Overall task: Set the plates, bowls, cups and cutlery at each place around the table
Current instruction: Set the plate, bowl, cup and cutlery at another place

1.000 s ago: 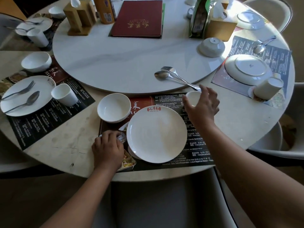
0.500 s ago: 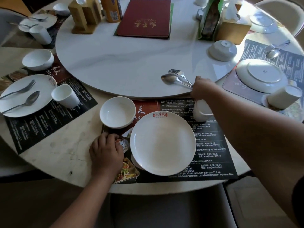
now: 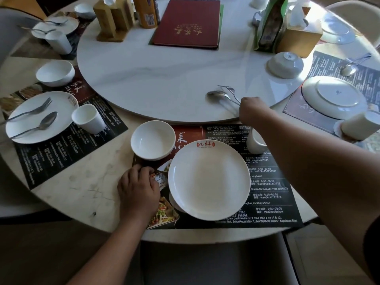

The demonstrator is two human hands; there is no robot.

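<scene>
A white plate (image 3: 208,179) with a red logo lies on the black placemat (image 3: 269,194) in front of me. A white bowl (image 3: 153,140) stands at its upper left and a white cup (image 3: 255,144) at its upper right, partly hidden by my forearm. My right hand (image 3: 254,111) is closed around the handles of a spoon (image 3: 218,94) and fork (image 3: 227,89) that lie blurred on the turntable's edge. My left hand (image 3: 138,189) rests flat on the placemat's left edge, fingers loosely bent, holding nothing.
The white turntable (image 3: 164,79) carries a red menu (image 3: 188,22), wooden holders (image 3: 113,19), a tissue box (image 3: 298,38) and an upturned bowl (image 3: 285,63). A set place (image 3: 39,117) lies at left; an upturned plate (image 3: 334,96) and cup (image 3: 359,125) sit at right. A chair (image 3: 211,262) stands below.
My right hand let go of the cup, moved up to the turntable's edge and closed on the spoon and fork handles. The left hand stayed on the placemat.
</scene>
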